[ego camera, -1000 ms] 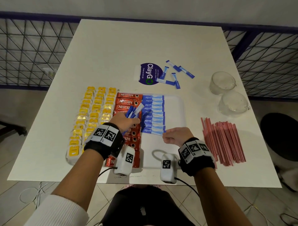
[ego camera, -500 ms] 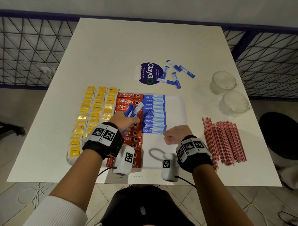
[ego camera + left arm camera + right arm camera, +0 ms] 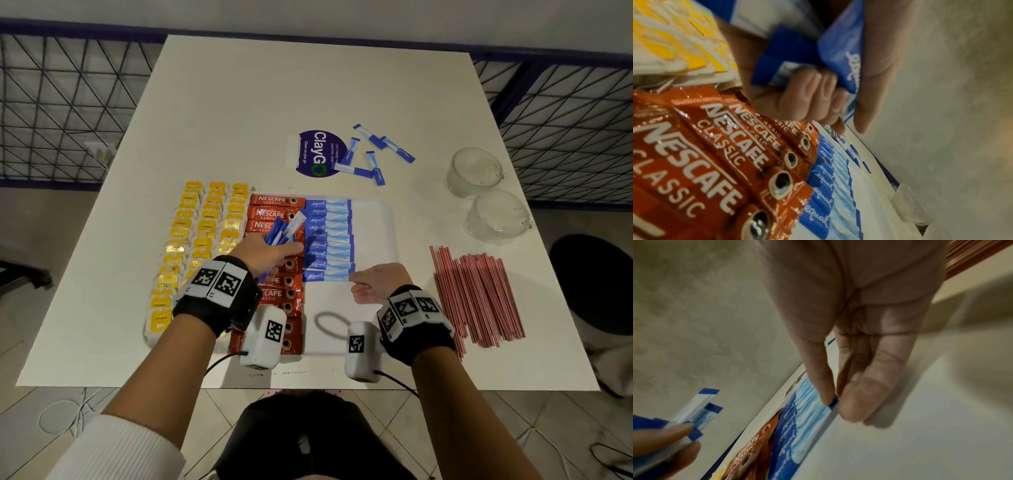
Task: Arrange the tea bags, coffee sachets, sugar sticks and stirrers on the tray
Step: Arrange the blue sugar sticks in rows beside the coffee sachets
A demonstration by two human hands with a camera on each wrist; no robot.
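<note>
A white tray (image 3: 370, 233) holds rows of yellow tea bags (image 3: 202, 233), a column of red coffee sachets (image 3: 274, 202) and a column of blue sugar sticks (image 3: 327, 236). My left hand (image 3: 270, 253) hovers over the coffee sachets and grips a bundle of blue sugar sticks (image 3: 284, 229). The left wrist view shows the fingers (image 3: 807, 97) curled round that bundle (image 3: 797, 53). My right hand (image 3: 354, 279) pinches the right end of the nearest sugar stick (image 3: 325, 275), which lies flat in the column. In the right wrist view, thumb and fingertips (image 3: 859, 402) meet at that end (image 3: 809, 404).
Red stirrers (image 3: 476, 294) lie in a loose pile on the table right of the tray. Two glass cups (image 3: 474, 171) (image 3: 498, 217) stand behind them. Several loose sugar sticks (image 3: 373, 161) lie beside a purple round sticker (image 3: 317, 154) behind the tray.
Little has changed. My right hand has stayed at the end of the nearest sugar stick and shifted slightly. My left hand still holds its bundle over the sachets.
</note>
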